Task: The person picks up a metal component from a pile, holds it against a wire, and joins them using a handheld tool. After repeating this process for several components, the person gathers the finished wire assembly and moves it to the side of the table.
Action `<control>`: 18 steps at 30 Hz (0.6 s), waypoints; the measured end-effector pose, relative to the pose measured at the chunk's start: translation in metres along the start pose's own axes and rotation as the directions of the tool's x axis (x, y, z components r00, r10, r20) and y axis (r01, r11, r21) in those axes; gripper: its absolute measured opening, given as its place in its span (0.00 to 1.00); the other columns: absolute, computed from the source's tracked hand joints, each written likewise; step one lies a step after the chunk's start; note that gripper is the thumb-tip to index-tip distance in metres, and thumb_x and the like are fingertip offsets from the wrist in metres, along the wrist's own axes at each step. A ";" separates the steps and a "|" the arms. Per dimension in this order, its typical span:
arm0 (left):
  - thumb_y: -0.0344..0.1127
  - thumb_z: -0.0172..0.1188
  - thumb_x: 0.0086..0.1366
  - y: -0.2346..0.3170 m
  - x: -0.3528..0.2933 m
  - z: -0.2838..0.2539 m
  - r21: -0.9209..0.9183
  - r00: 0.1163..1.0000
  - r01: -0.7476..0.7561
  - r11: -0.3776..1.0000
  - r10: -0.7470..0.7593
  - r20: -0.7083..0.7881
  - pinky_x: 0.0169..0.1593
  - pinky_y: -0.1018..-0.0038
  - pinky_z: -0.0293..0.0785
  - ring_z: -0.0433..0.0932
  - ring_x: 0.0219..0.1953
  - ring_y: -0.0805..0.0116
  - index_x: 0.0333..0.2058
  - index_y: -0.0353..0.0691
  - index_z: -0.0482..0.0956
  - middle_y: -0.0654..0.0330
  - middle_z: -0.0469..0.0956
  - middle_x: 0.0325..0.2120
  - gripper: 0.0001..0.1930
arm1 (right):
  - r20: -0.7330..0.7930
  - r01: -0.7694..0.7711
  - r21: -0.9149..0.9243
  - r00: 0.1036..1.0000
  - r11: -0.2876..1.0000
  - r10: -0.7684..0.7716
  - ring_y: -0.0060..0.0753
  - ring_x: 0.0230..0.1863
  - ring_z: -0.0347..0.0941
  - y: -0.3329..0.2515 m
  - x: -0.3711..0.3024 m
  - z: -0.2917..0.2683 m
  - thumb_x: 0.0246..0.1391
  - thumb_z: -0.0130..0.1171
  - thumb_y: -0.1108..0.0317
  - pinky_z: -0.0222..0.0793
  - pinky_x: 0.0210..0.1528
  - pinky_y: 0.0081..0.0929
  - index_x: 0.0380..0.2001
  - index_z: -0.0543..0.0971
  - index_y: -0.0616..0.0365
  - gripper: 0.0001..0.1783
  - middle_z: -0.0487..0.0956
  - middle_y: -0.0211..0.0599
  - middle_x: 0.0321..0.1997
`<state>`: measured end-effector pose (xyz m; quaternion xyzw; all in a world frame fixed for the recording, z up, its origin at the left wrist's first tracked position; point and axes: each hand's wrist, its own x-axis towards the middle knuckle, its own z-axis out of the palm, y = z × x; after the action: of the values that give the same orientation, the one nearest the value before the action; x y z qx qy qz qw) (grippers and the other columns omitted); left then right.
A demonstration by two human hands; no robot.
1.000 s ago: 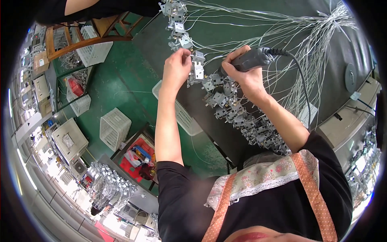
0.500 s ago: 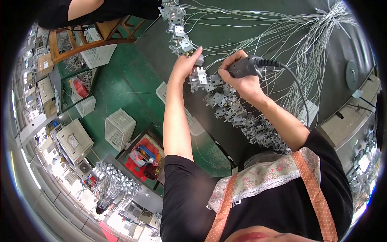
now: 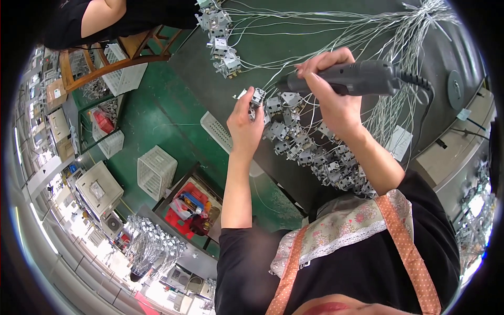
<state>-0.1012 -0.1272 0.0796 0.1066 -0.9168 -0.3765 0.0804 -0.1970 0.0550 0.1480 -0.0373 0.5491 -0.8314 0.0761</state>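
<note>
Two hands: the bare left hand (image 3: 244, 122) and the bare right hand (image 3: 338, 100) work close together above a dark desk (image 3: 445, 56).
Left hand: thumb and fingers pinch a small silvery fitting (image 3: 257, 96) at the fingertips, near the desk's edge.
Right hand: fingers wrap around the body of a dark power tool (image 3: 367, 77), its narrow tip pointing left toward the pinched fitting; whether tip and metal touch cannot be told.
Cord: a coiled black cable (image 3: 420, 84) runs from the tool's rear, to the right of the right hand.
Fittings: a dense heap of metal pieces (image 3: 304, 144) spreads between the two forearms, just right of the left hand, while a shorter row (image 3: 223, 39) lines the desk beyond it.
Wires: thin silvery strands (image 3: 336, 23) stretch beyond both hands to a gathered bundle (image 3: 433, 21), far to the right hand's upper right.
Floor: left of the left forearm, a white crate (image 3: 156, 170) stands on green flooring (image 3: 173, 134).
Neighbor: well beyond the left hand, at upper left, another person's bare arm (image 3: 103, 18) shows near a wooden chair (image 3: 113, 68).
</note>
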 end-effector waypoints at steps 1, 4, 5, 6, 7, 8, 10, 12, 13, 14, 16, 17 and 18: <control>0.23 0.63 0.53 0.002 0.001 0.000 0.004 1.000 0.013 1.000 -0.013 0.003 0.47 0.65 0.77 0.80 0.44 0.52 0.49 0.40 0.74 0.53 0.79 0.45 0.23 | -0.002 0.012 0.056 1.000 0.998 -0.012 0.26 0.37 0.73 0.000 0.004 0.004 0.49 0.59 0.82 0.69 0.48 0.32 0.35 0.67 0.59 0.14 0.76 0.35 0.33; 0.22 0.63 0.53 -0.001 -0.001 0.001 0.025 0.993 -0.112 0.993 0.113 -0.025 0.47 0.65 0.77 0.80 0.44 0.52 0.50 0.40 0.73 0.54 0.79 0.46 0.24 | 0.011 0.010 0.063 1.000 0.998 -0.011 0.21 0.34 0.75 0.000 0.003 0.012 0.47 0.64 0.78 0.73 0.38 0.22 0.34 0.69 0.60 0.14 0.78 0.33 0.32; 0.22 0.63 0.53 -0.002 -0.001 0.002 0.024 0.993 -0.113 0.993 0.113 -0.025 0.47 0.65 0.77 0.80 0.44 0.52 0.50 0.40 0.73 0.54 0.79 0.46 0.24 | 0.045 -0.031 0.024 0.999 0.999 0.030 0.26 0.37 0.74 0.001 0.001 0.013 0.49 0.60 0.81 0.71 0.47 0.31 0.34 0.66 0.59 0.13 0.76 0.35 0.33; 0.22 0.63 0.52 -0.001 -0.001 0.002 -0.009 0.997 -0.083 0.996 0.083 -0.007 0.47 0.65 0.77 0.80 0.45 0.52 0.51 0.40 0.73 0.54 0.78 0.47 0.24 | 0.077 -0.071 -0.017 0.994 0.997 0.072 0.31 0.40 0.73 0.003 -0.001 0.014 0.50 0.55 0.84 0.68 0.56 0.40 0.34 0.64 0.58 0.13 0.75 0.37 0.33; 0.21 0.63 0.52 -0.001 -0.002 0.002 -0.040 0.999 -0.049 0.998 0.050 0.012 0.48 0.66 0.77 0.80 0.46 0.53 0.51 0.40 0.72 0.54 0.78 0.48 0.25 | 0.073 -0.050 -0.015 0.996 0.999 0.051 0.31 0.39 0.73 0.005 -0.002 0.014 0.51 0.55 0.84 0.68 0.56 0.38 0.34 0.64 0.58 0.13 0.75 0.37 0.33; 0.21 0.63 0.52 -0.002 -0.003 0.003 -0.039 0.999 -0.045 0.998 0.045 0.011 0.48 0.66 0.77 0.80 0.46 0.53 0.51 0.40 0.72 0.54 0.78 0.48 0.25 | 0.076 -0.054 -0.014 0.996 0.998 0.054 0.31 0.39 0.73 0.006 -0.002 0.013 0.51 0.55 0.84 0.68 0.56 0.38 0.34 0.64 0.58 0.13 0.75 0.37 0.33; 0.21 0.62 0.52 -0.002 -0.001 0.005 -0.068 0.999 -0.047 0.997 0.047 -0.004 0.48 0.66 0.77 0.80 0.46 0.53 0.51 0.39 0.72 0.54 0.78 0.48 0.25 | 0.061 -0.065 0.001 0.996 0.998 0.065 0.31 0.38 0.73 0.005 0.000 0.012 0.50 0.55 0.85 0.68 0.57 0.39 0.34 0.64 0.58 0.13 0.74 0.37 0.33; 0.20 0.62 0.52 -0.004 -0.002 0.005 -0.064 0.999 -0.044 0.997 0.044 -0.005 0.48 0.66 0.77 0.80 0.46 0.53 0.51 0.39 0.72 0.54 0.78 0.48 0.25 | 0.030 -0.033 0.023 0.999 0.999 0.032 0.21 0.35 0.75 0.011 -0.001 0.011 0.47 0.64 0.78 0.73 0.38 0.22 0.34 0.68 0.60 0.15 0.78 0.35 0.33; 0.20 0.62 0.52 -0.005 -0.002 0.004 -0.060 0.999 -0.040 0.997 0.040 -0.004 0.48 0.66 0.77 0.80 0.46 0.53 0.50 0.39 0.72 0.54 0.78 0.48 0.25 | 0.032 -0.010 0.057 0.999 0.998 0.008 0.21 0.35 0.74 0.011 -0.002 0.012 0.47 0.64 0.78 0.73 0.38 0.22 0.34 0.68 0.60 0.14 0.78 0.35 0.33; 0.20 0.62 0.52 -0.006 -0.002 0.004 -0.060 0.999 -0.039 0.997 0.038 -0.006 0.48 0.66 0.77 0.80 0.46 0.53 0.50 0.39 0.72 0.54 0.78 0.48 0.25 | 0.032 0.013 0.091 0.999 0.996 -0.016 0.21 0.34 0.74 0.012 -0.003 0.012 0.47 0.64 0.78 0.73 0.38 0.22 0.34 0.68 0.60 0.14 0.78 0.35 0.33; 0.20 0.63 0.52 -0.006 -0.001 0.004 -0.052 0.996 -0.084 0.995 0.083 -0.025 0.48 0.66 0.77 0.80 0.46 0.53 0.50 0.39 0.73 0.54 0.78 0.48 0.24 | 0.040 -0.003 0.063 0.999 0.998 0.001 0.21 0.34 0.74 0.010 -0.001 0.012 0.47 0.64 0.78 0.73 0.38 0.22 0.34 0.68 0.61 0.14 0.78 0.35 0.33; 0.20 0.63 0.52 -0.005 -0.001 0.003 -0.051 0.996 -0.085 0.995 0.083 -0.026 0.48 0.66 0.77 0.80 0.46 0.53 0.50 0.39 0.73 0.54 0.78 0.48 0.24 | 0.044 -0.018 0.035 0.999 0.999 0.017 0.21 0.34 0.74 0.009 0.000 0.012 0.48 0.64 0.78 0.73 0.38 0.21 0.34 0.68 0.61 0.14 0.78 0.35 0.33; 0.20 0.63 0.52 -0.005 -0.001 0.003 -0.070 0.998 -0.067 0.995 0.066 -0.018 0.48 0.66 0.77 0.80 0.46 0.53 0.50 0.39 0.73 0.54 0.78 0.48 0.24 | 0.045 -0.018 0.036 0.999 0.999 0.016 0.21 0.34 0.74 0.009 0.000 0.013 0.48 0.64 0.78 0.73 0.38 0.21 0.34 0.68 0.61 0.14 0.78 0.35 0.33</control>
<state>-0.1002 -0.1282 0.0743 0.0759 -0.9054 -0.4048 0.1037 -0.1942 0.0395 0.1450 -0.0496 0.5326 -0.8395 0.0960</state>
